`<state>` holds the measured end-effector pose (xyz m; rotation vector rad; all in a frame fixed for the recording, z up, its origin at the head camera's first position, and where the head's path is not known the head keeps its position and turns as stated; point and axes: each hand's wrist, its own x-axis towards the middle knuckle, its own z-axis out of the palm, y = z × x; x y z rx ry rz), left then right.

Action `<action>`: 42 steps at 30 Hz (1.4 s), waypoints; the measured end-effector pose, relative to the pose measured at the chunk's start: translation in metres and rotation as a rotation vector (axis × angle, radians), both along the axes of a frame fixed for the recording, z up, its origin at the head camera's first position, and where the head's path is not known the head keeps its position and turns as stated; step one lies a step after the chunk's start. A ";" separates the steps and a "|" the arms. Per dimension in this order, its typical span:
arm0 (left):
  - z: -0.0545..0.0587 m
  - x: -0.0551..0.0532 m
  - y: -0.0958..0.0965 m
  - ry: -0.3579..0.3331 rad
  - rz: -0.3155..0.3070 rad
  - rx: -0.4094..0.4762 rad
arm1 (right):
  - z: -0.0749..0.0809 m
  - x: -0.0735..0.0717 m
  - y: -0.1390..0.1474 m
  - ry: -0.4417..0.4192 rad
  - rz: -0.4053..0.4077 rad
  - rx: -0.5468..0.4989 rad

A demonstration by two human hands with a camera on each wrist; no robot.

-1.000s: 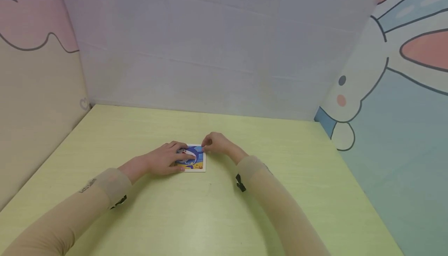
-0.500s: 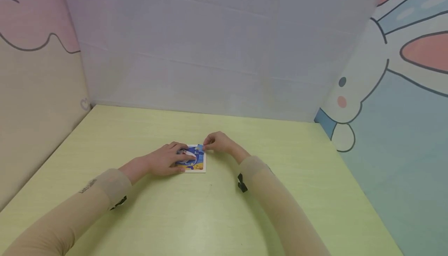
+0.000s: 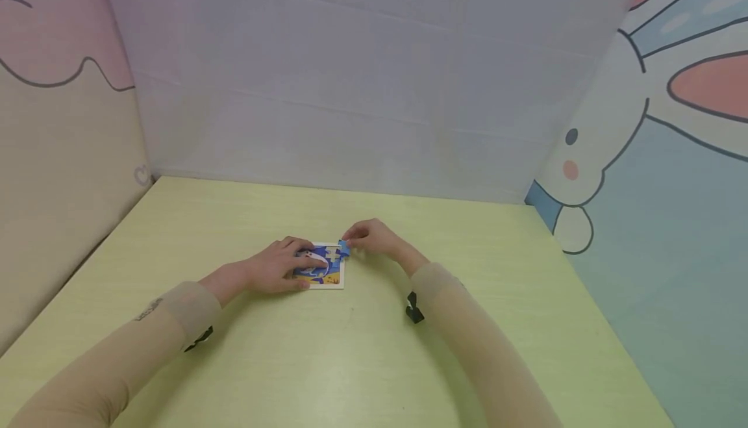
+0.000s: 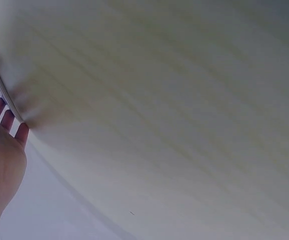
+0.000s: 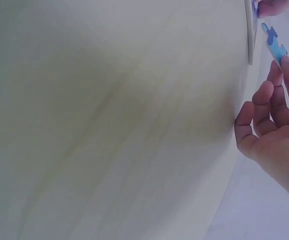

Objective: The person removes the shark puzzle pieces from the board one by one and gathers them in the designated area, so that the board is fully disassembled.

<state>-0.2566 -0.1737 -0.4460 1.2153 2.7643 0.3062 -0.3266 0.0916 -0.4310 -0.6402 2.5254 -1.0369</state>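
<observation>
A small square jigsaw puzzle [image 3: 334, 279] with a white frame and a blue and yellow picture lies flat on the table. Spread over its left part, my left hand [image 3: 277, 267] presses on it with nearly straight fingers, hiding some of the picture. Between thumb and fingertip, my right hand [image 3: 375, 237] pinches a blue jigsaw piece [image 3: 343, 248] at the frame's upper right corner. The right wrist view shows this jigsaw piece [image 5: 274, 45] tilted and raised off the puzzle. A pale gap shows in the picture's upper right, where the backing is bare.
The pale yellow-green table [image 3: 350, 350] reaches back to a plain whitish wall sheet [image 3: 350, 90]. Printed panels stand at both sides, the right one with a rabbit drawing [image 3: 584, 149].
My right hand has drawn the blue jigsaw piece out of the puzzle's upper right corner, moving slightly right and baring the backing. The left hand has stayed in place.
</observation>
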 end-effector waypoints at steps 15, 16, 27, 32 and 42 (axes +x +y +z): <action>-0.003 0.001 0.000 0.021 -0.009 0.009 | 0.029 0.002 0.069 -0.033 -0.028 -0.005; -0.003 0.001 0.000 0.021 -0.010 0.010 | 0.031 0.001 0.076 -0.034 -0.030 -0.002; -0.006 0.001 -0.004 0.025 -0.005 0.011 | 0.024 -0.011 0.131 0.037 -0.110 0.059; -0.005 0.002 -0.005 0.015 -0.009 0.022 | 0.014 -0.017 0.140 0.061 -0.171 0.063; -0.005 0.003 -0.004 0.001 0.007 0.017 | 0.000 -0.029 0.133 0.106 -0.186 0.101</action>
